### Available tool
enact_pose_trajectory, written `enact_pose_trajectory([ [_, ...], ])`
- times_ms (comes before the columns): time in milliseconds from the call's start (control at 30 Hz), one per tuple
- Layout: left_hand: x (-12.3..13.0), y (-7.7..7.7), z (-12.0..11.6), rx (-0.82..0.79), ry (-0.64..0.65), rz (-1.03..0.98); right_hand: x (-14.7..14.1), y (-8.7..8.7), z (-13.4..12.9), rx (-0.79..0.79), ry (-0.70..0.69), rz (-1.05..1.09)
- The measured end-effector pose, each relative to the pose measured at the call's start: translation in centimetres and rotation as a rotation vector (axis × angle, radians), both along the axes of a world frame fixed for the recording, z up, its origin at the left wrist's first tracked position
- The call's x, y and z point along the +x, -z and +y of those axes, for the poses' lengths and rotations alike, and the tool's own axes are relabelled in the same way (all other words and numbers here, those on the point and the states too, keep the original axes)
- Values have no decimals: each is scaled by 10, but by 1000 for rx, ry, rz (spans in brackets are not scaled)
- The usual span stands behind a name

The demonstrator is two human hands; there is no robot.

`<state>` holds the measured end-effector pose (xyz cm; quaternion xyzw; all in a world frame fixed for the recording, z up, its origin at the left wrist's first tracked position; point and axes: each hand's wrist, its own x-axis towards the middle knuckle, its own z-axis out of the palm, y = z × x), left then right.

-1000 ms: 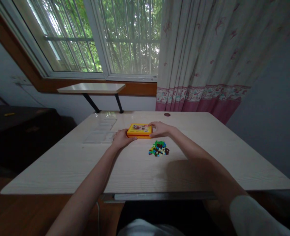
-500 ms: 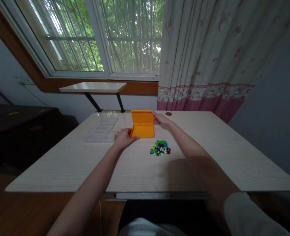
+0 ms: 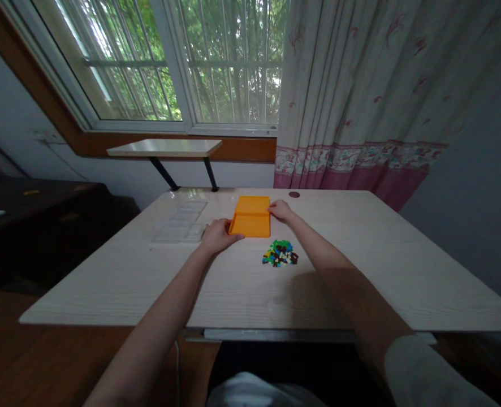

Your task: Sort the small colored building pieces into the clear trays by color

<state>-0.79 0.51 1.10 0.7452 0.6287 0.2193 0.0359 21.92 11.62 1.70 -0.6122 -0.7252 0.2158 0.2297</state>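
Observation:
A hinged orange plastic box (image 3: 250,226) lies on the table with its lid folded back, flat or nearly so, on the far side. My left hand (image 3: 220,235) grips the left edge of the box's near half, thumb along the front corner. At the right edge, close to the hinge and lid, my right hand (image 3: 280,210) pinches the lid's side. The inside of the box looks bare. Just in front of it, slightly right, sits a small heap of tiny coloured building bricks (image 3: 280,254) in green, blue, yellow, white and dark brown.
Left of the box, a clear plastic tray or case (image 3: 178,223) lies on the pale wooden table (image 3: 242,294). A raised white shelf (image 3: 165,148) on black legs stands at the back left. A round brown cable cover (image 3: 294,194) is set near the back edge.
The lid, standing upright half a second ago, has tipped back and down away from me. My right hand has lowered with it, while the left keeps its hold.

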Motion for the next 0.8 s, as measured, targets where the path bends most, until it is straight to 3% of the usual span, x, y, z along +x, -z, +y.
enact_pose_trajectory([
  [300,-1,2,2,4,19,-2,0,7,4,16,7,-84],
  [633,-1,2,0,-7,3,33,3,4,-4,43,-12,-118],
  [800,6,-8,-7,-36,18,-1,8,-3,-15,31,-63,-104],
])
